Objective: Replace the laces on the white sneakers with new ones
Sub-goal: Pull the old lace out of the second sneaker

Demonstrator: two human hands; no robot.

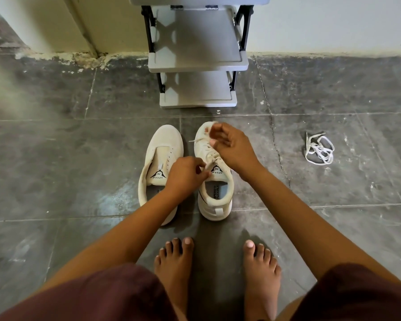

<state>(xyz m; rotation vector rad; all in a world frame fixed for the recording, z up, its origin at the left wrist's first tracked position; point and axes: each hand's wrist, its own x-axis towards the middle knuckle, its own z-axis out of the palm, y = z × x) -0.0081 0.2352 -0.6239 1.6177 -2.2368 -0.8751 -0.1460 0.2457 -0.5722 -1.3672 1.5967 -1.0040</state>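
left hand (185,175) pinches lace (212,156) at laced sneaker (215,205) tongue | right hand (234,147) curled over its toe, grip unclear | spare laces (318,149) well right of it | risk: uneven tug snags lace in eyelets, drags sneaker

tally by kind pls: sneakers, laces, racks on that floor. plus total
White sneakers: 2 (unlaced sneaker, laced sneaker)
Threaded lace: 1
Loose lace pile: 1
Grey shoe rack: 1
Total: 5
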